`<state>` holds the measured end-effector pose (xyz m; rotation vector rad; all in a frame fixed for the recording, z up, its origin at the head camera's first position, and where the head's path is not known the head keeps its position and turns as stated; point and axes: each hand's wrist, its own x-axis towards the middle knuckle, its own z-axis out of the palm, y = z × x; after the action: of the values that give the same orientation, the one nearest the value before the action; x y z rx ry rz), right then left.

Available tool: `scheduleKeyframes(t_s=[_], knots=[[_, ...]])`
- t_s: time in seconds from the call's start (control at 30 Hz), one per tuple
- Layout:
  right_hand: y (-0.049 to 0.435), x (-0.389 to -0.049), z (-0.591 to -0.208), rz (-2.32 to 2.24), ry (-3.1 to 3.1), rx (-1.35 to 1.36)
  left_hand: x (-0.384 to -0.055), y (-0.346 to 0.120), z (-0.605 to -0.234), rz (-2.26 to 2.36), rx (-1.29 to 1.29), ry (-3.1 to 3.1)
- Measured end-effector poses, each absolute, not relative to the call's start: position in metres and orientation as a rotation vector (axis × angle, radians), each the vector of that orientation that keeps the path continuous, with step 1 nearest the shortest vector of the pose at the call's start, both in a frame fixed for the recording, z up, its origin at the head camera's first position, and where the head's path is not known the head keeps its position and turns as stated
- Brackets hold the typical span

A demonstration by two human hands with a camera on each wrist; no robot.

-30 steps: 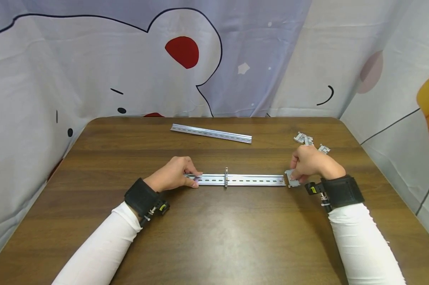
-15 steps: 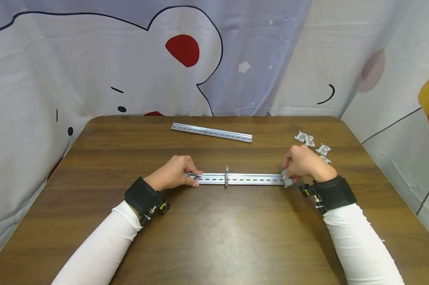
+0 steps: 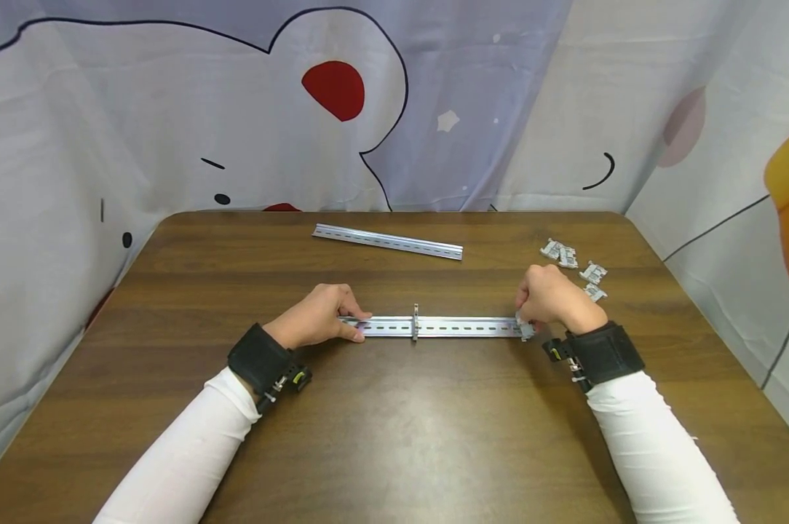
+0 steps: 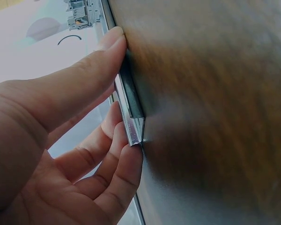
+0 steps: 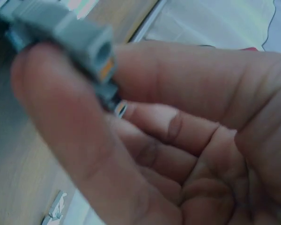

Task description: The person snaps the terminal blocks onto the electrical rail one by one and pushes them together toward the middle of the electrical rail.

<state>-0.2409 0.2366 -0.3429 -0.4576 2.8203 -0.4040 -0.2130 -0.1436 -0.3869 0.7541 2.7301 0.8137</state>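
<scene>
A slotted metal DIN rail [image 3: 466, 327] lies crosswise on the table, and my left hand [image 3: 319, 316] pinches its left end between thumb and fingers. In the left wrist view the rail's open end [image 4: 135, 131] shows between them. One grey terminal block [image 3: 415, 322] stands upright across the rail, left of its middle. At the rail's right end my right hand [image 3: 557, 300] pinches another grey terminal block [image 3: 527, 332], which overlaps the rail there. Close up in the right wrist view, this held block [image 5: 70, 35] is blurred, with orange inside its openings; thumb and index finger grip it.
A second DIN rail [image 3: 388, 241] lies at a slant near the far edge of the wooden table [image 3: 381, 429]. Several loose terminal blocks [image 3: 593, 273] lie at the far right, behind the right hand. A printed curtain [image 3: 237, 109] hangs behind the table.
My right hand has moved left with the terminal block, from just beside the rail onto its right end, uncovering loose blocks behind it. The left hand has kept its grip in place.
</scene>
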Motion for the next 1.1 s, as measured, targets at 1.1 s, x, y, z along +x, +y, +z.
scheduleKeyframes(t_s=[1.1], knots=[[0.262,-0.251,-0.336,-0.730,2.383,-0.489,-0.217,-0.145,-0.394,0.804,0.797,2.761]])
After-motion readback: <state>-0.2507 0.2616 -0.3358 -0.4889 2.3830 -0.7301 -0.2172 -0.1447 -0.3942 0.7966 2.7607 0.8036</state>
